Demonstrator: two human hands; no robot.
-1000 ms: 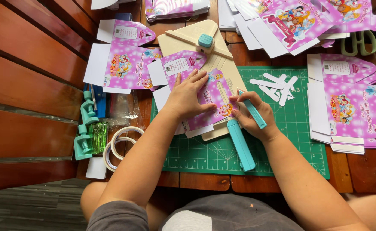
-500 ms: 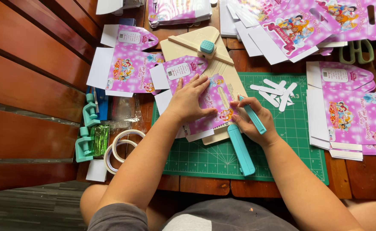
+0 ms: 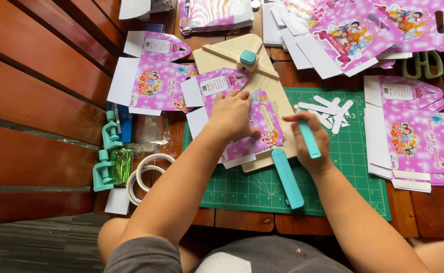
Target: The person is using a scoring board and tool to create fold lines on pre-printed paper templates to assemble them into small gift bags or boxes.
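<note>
The left hand [image 3: 236,112], just left of frame centre, lies flat with fingers spread, pressing a pink printed card box blank [image 3: 252,121] onto a beige scoring board [image 3: 277,93]. The blank lies tilted across the board, its lower edge overhanging toward the green cutting mat [image 3: 353,177].

The right hand [image 3: 313,144], just right of centre, is closed around a teal scoring stylus [image 3: 307,135], fingers pressed together on its shaft; the tip points to the upper left, just beside the blank's right edge.

A teal bar tool [image 3: 287,178] lies on the mat below the board. White paper strips [image 3: 328,108] lie on the mat at centre right. Further pink blanks [image 3: 414,136] are stacked at right. Tape rolls [image 3: 146,172] and teal clamps [image 3: 105,162] sit at lower left.
</note>
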